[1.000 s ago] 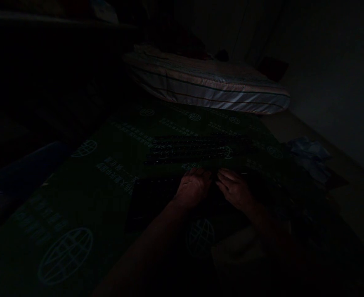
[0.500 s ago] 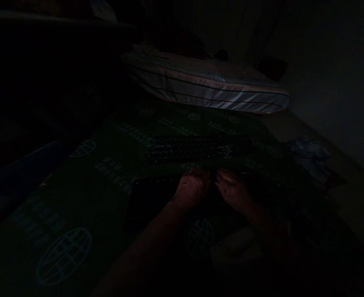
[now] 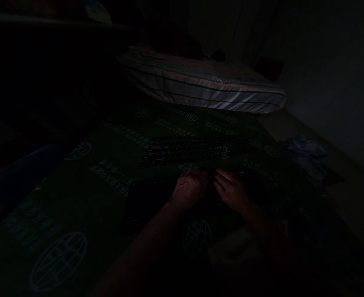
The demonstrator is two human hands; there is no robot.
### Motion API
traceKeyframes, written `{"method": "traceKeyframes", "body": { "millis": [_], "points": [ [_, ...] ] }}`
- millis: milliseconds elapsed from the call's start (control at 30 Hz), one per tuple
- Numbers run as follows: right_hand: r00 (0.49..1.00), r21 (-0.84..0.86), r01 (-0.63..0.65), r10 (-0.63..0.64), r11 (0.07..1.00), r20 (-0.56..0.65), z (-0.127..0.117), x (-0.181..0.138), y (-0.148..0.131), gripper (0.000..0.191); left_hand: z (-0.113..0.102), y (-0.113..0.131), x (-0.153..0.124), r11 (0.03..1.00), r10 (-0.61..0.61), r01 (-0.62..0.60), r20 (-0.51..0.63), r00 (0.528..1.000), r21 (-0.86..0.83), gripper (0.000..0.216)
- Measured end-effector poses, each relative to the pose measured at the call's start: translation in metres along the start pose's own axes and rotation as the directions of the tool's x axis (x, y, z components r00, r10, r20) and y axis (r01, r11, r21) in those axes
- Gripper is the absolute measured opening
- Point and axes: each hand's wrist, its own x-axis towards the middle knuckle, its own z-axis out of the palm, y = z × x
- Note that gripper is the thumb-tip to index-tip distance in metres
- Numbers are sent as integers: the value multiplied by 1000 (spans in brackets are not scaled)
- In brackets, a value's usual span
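The room is very dark. My left hand (image 3: pixel 189 189) and my right hand (image 3: pixel 231 191) rest close together on a dark flat piece (image 3: pixel 151 198) lying on a green printed sheet (image 3: pixel 107 165). Both hands have their fingers curled down, seemingly pinching something small between them that I cannot make out. Just beyond the hands lies a row of dark strips with small shiny dots (image 3: pixel 191 148).
A striped folded mattress (image 3: pixel 206 86) lies at the back of the sheet. Crumpled bluish material (image 3: pixel 306 154) sits on the bare floor at the right. A wall rises at the right. The left side is in deep shadow.
The hands stay together in the same place. The view has drifted slightly, so everything sits a little further left in the frame.
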Motion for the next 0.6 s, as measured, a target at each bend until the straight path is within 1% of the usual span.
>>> {"method": "traceKeyframes", "body": {
  "millis": [133, 200, 267, 333, 400, 467, 533, 600],
  "points": [
    [1000, -8, 8, -8, 1000, 2, -1, 1, -2, 27, 2, -1, 0, 1000, 2, -2, -6, 1000, -8, 23],
    [999, 19, -10, 10, 1000, -30, -1, 1, -2, 26, 3, -2, 0, 1000, 6, -6, -9, 1000, -8, 23],
    [993, 80, -54, 62, 995, -98, -1, 1, -1, 26, 4, -3, 0, 1000, 14, -14, -15, 1000, -17, 24],
    [972, 169, -127, 157, 977, -177, -1, 1, 4, 26, 5, -4, 0, 999, 15, -16, -20, 1000, -32, 25],
    [922, 276, -221, 293, 935, -254, -1, 0, 10, 26, 5, -5, 0, 999, 9, -11, -23, 1000, -46, 26],
    [839, 409, -316, 453, 856, -301, -1, 0, 15, 25, 6, -5, -1, 999, 0, -2, -26, 1000, -51, 26],
    [738, 556, -389, 610, 735, -290, -1, 0, 19, 26, 7, -5, -1, 999, -5, 3, -32, 999, -52, 27],
    [654, 675, -418, 717, 608, -241, 0, 0, 21, 28, 8, -6, -1, 999, -3, 1, -38, 999, -54, 27]
  ]
}}
